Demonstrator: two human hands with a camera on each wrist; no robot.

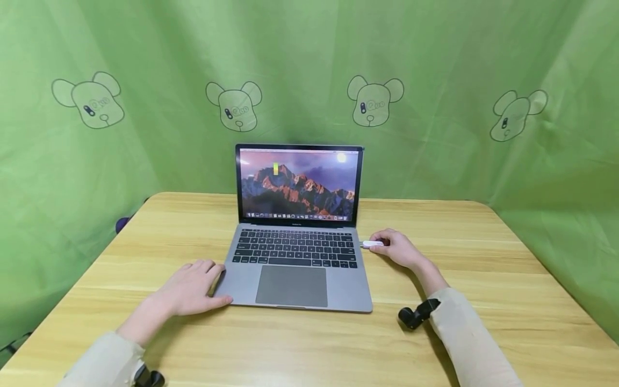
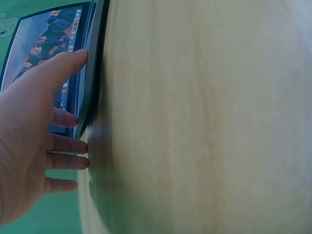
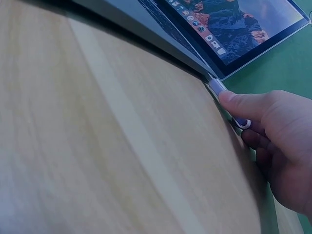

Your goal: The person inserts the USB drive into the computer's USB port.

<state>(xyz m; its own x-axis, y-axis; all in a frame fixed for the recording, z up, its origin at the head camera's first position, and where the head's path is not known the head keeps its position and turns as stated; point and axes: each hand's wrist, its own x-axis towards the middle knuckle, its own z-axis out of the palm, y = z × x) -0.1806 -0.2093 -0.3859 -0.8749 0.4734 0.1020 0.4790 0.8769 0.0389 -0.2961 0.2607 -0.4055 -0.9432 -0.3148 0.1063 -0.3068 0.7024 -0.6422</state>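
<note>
A grey laptop [image 1: 292, 282] stands with its lid raised and its screen [image 1: 300, 185] lit on a mountain picture. My right hand [image 1: 394, 247] pinches a small white USB stick [image 3: 217, 86] between thumb and fingers at the laptop's right side. The stick's metal plug points at that side, its tip right at the edge; I cannot tell how far in it sits. At the front left corner rests my left hand [image 1: 195, 287], thumb at the front edge and the other fingers stretched along the left side. In the left wrist view those fingers [image 2: 66, 161] look nearly straight.
The laptop stands on a light wooden table [image 1: 508, 301] with rounded far corners. Behind and around it hangs a green curtain [image 1: 300, 54] printed with cartoon animal heads. Black wrist mounts [image 1: 418, 314] sit on both sleeves.
</note>
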